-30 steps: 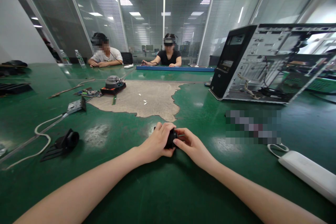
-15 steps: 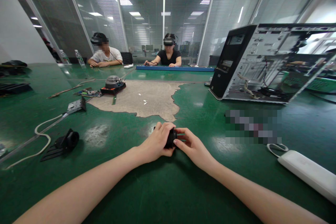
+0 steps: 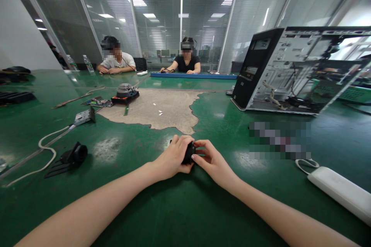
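Observation:
A small black part (image 3: 189, 153) is between my two hands, just above the green table (image 3: 185, 208). My left hand (image 3: 174, 156) wraps over it from the left and hides much of it. From the right, my right hand (image 3: 209, 156) pinches its round end between thumb and fingers. What exactly the part is cannot be made out. Another black part with a round collar and flat slats (image 3: 69, 158) lies on the table to the left.
An open computer case (image 3: 261, 69) stands at the right, with a white power brick (image 3: 339, 189) nearer. A cooler (image 3: 125, 92), circuit boards and a metal bracket (image 3: 84, 116) lie left. Two people sit across the table behind a blue bar (image 3: 193, 75).

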`<state>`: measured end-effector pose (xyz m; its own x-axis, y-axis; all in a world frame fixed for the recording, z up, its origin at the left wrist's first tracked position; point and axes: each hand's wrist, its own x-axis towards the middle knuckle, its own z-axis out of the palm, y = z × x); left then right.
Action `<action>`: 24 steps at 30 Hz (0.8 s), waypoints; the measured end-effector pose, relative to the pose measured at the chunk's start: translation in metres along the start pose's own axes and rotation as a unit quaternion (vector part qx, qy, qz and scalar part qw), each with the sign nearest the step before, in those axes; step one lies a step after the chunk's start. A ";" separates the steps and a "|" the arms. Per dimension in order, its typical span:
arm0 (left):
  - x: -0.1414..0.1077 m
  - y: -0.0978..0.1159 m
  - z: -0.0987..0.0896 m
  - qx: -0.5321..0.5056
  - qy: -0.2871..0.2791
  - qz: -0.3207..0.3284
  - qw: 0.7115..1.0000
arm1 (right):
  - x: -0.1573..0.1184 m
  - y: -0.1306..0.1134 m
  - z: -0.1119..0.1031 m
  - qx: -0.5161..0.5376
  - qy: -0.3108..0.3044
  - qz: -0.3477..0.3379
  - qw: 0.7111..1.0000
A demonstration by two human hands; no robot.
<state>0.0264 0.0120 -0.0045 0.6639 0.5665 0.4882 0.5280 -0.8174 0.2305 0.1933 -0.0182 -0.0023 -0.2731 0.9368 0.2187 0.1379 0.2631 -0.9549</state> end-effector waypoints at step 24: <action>0.000 0.000 -0.001 0.003 -0.010 -0.001 1.000 | -0.004 -0.001 0.000 -0.020 -0.013 -0.054 0.998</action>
<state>0.0258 0.0120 -0.0035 0.6730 0.5698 0.4716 0.5322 -0.8158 0.2263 0.1945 -0.0220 -0.0020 -0.3136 0.8961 0.3142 0.1440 0.3719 -0.9170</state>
